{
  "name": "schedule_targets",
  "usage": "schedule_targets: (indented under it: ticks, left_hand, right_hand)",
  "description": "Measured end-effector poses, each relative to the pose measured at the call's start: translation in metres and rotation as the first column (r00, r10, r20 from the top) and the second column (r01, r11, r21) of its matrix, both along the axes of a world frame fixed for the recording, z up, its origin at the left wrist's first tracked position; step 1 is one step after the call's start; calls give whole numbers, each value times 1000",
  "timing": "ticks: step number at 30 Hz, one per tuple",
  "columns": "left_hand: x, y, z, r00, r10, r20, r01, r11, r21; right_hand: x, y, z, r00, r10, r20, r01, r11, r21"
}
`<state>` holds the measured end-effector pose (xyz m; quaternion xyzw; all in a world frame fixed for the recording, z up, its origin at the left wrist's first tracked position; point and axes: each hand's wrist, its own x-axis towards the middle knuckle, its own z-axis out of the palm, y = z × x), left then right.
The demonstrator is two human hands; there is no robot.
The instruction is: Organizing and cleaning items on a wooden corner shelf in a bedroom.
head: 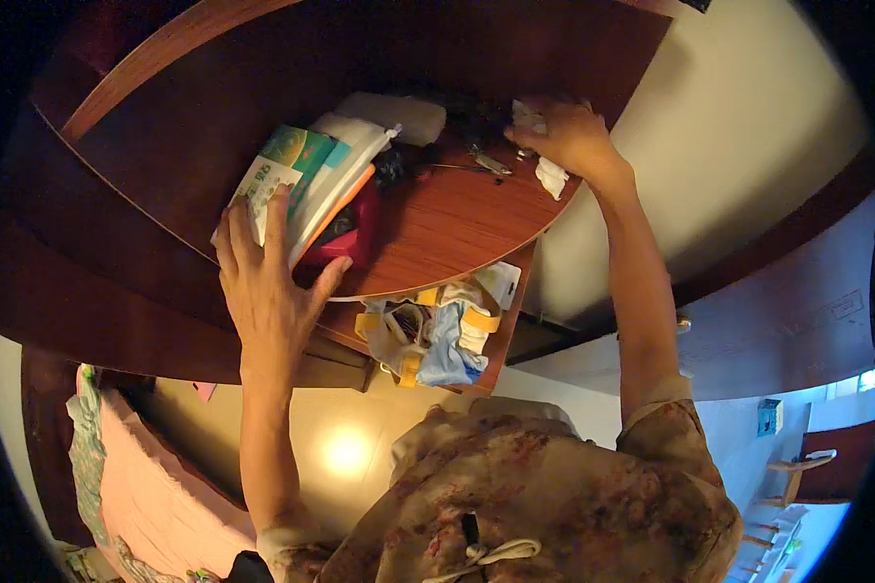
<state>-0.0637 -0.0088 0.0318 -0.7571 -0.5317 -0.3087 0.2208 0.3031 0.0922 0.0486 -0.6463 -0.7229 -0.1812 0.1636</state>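
Note:
Over the left part of a wooden shelf (474, 226), my left hand (262, 270) rests its fingers on a green and white box (273, 171) that bears writing. Its thumb points towards a red plastic container (357, 237) with dark things inside. White flat packages (343, 164) lean between box and container. At the shelf's right side, my right hand (572, 142) has its fingers bent at a crumpled white tissue (529, 116); whether it grips this is unclear. A second crumpled tissue (552, 178) lies just below that hand. Left of it is a small metal tool (492, 162).
A lower shelf or drawer (507, 321) holds pale, blue and yellow fabric items (448, 339). A pale pouch or box (401, 116) lies at the back of the upper shelf. A wall (729, 146) borders its right side. A bed with pink cloth (160, 488) stands lower left.

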Motion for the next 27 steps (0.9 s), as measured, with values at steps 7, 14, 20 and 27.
schedule_targets:
  ticks: [7, 14, 20, 27]
  left_hand:
    - [16, 25, -1, 1000, -16, -10, 16, 1000, -1]
    - [11, 23, -7, 998, -59, 27, 60, 998, -31]
    - [7, 15, -5, 985, -135, 106, 141, 989, -48]
    - [4, 14, -5, 978, -171, 122, 174, 985, -14]
  right_hand:
    - [33, 8, -47, 982, 31, -186, -38, 999, -31]
    - [17, -48, -12, 884, 111, -454, 10, 967, 256]
    - [20, -68, -24, 857, 231, -460, -4, 896, 444]
    - [8, -66, -15, 752, 283, -596, 58, 872, 487]
